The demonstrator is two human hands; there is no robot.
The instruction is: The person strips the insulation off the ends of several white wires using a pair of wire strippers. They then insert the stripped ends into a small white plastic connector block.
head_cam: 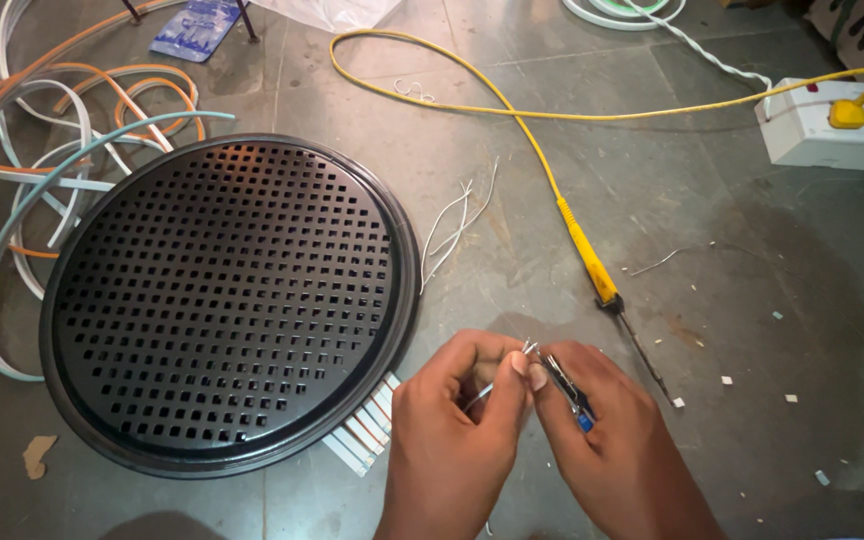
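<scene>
Pinching a thin white insulated wire between thumb and fingertips of the left hand, fingers curled nearly closed around it. Gripping a small metal cutting tool with a blue-tipped handle in the right hand, closed tight, tool nose meeting the wire end just between the two thumbs. Judging the wire light, limp and slippery — best taken close to the end being worked, since any longer free length would be flopping away from the blades; fine strands likely fragile if nicked.

Lying just beyond the right hand, a yellow-handled soldering iron, its yellow cord looping away to a white plug box far off to the right. Resting ahead of the left hand, a few loose white wire strands. Sitting beside the left hand, a round black perforated metal plate — covering the end of a flat white strip. Trailing past the plate's far side, coils of orange, white and pale green flexible strip.
</scene>
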